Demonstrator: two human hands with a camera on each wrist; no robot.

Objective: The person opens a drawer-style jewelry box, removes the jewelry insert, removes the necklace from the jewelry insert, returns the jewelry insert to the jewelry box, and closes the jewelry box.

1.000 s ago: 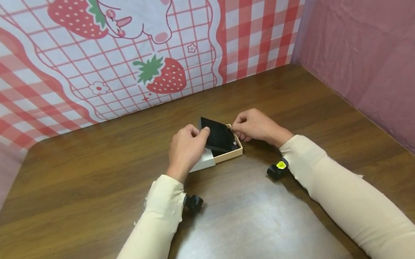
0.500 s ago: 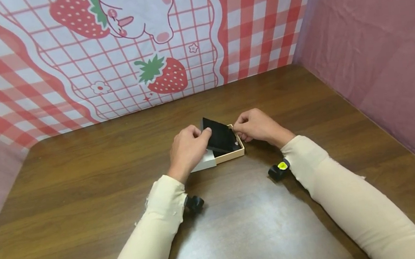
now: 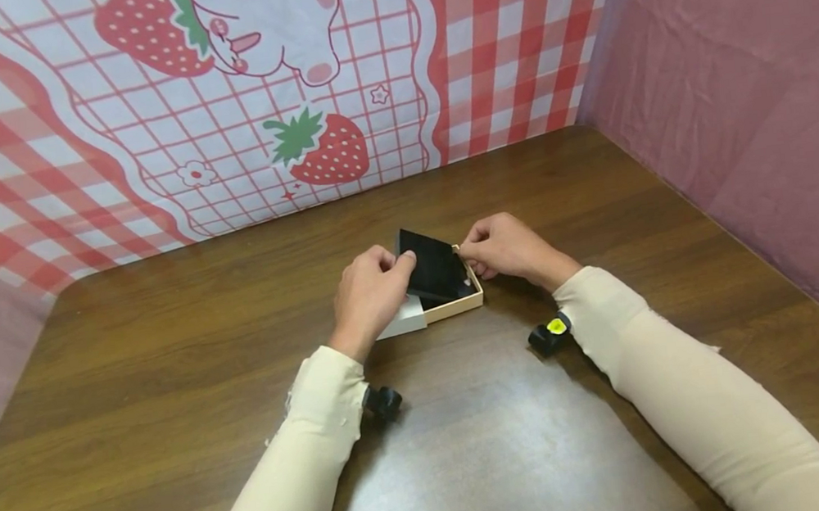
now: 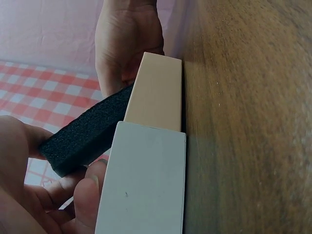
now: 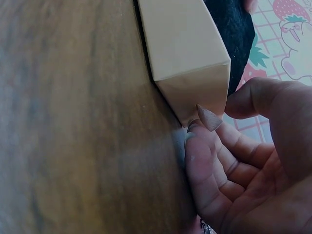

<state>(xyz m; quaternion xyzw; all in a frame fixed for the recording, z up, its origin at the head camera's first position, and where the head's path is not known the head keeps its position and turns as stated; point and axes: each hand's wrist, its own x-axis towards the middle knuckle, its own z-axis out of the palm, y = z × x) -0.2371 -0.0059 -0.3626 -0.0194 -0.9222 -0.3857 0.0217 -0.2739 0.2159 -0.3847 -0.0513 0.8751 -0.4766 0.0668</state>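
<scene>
A drawer-style box lies on the table, its tan inner tray pulled partway out of a white sleeve. My left hand pinches a black foam pad by its left end. The pad slants, raised on that side and dipping into the tray toward the right. At the tray's right end is my right hand, thumb at the rim and fingers curled against the outer face. A small brown pull tab sticks out of that face beside the fingertips. The tray's inside is mostly hidden beneath the pad.
Brown wood-grain table surrounds the box. Behind it stands a strawberry-print checked backdrop, and a pink cloth wall rises at the right. Black wrist cameras hang under both sleeves.
</scene>
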